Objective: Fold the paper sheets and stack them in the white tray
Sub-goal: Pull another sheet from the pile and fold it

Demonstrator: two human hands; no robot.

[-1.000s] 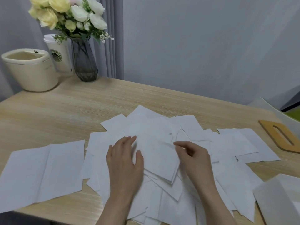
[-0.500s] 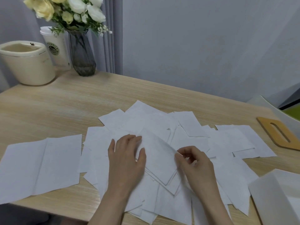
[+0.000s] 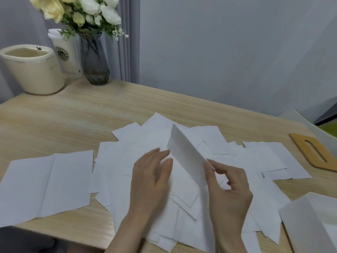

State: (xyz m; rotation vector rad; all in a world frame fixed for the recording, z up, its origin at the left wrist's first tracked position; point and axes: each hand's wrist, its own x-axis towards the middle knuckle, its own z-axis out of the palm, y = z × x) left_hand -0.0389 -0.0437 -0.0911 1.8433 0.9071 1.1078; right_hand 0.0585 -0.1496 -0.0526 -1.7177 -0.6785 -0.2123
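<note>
Several white paper sheets [image 3: 259, 157] lie in a loose overlapping heap on the wooden table [image 3: 73, 115]. My right hand [image 3: 228, 185] pinches the near right corner of one sheet [image 3: 184, 148] and lifts that side up, so the sheet stands tilted over the heap. My left hand [image 3: 151, 178] lies flat with straight fingers on the sheet's left part, pressing it onto the heap. A larger creased sheet [image 3: 45, 183] lies apart at the left. The white tray [image 3: 310, 221] stands at the lower right corner, partly cut off by the frame.
At the back left stand a cream pot [image 3: 31, 70], a white paper cup [image 3: 65, 53] and a dark glass vase with flowers [image 3: 94, 59]. A wooden board with a slot [image 3: 317, 152] lies at the right edge. Bare wood shows behind the heap.
My right hand has raised the sheet's right edge from flat on the heap to a steep tilt. My left hand has stayed pressing on the sheet's left part.
</note>
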